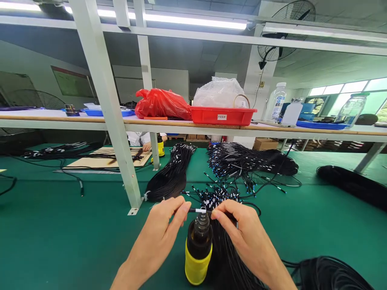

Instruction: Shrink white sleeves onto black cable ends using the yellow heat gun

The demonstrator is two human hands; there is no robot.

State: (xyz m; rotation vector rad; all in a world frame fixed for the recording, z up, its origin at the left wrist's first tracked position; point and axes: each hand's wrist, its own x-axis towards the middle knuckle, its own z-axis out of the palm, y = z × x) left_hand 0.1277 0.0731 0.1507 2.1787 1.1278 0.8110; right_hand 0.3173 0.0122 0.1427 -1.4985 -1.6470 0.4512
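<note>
Green bench mat (60, 241) spanning the whole lower view, carrying everything below. White steel frame post (105, 108) rising at an angle from a foot plate bolted left of centre. Shelf (302, 131) crossing at mid height, bearing a red plastic bag (161, 104), a red tray (223, 115) under a clear bag (219, 92), and clear bottles (276, 100) further right. Wall fan (284, 30) hanging high on the right. Long black cable bundle (172, 173) lying on the mat behind the hands, tied at its near end. Second heap of black cables with white and blue tipped ends (242, 161) sprawling to its right. More black coils (353, 183) resting well apart at far right. Wooden board (105, 159) sitting at the left rear, another person's hand (147, 147) showing just beyond it. Yellow and black bottle (198, 249) standing upright between the two hands, ribbed nozzle pointing up. Left hand (160, 237) pinching, thumb and forefinger closed on the white tipped end of a single cable (199, 210). Right hand (242, 233) gripping the same cable on its other side, fingers closed around it and over a loose bunch of cables trailing down to the mat. Cable end being held level, touching or just above the nozzle; which, cannot be told.
</note>
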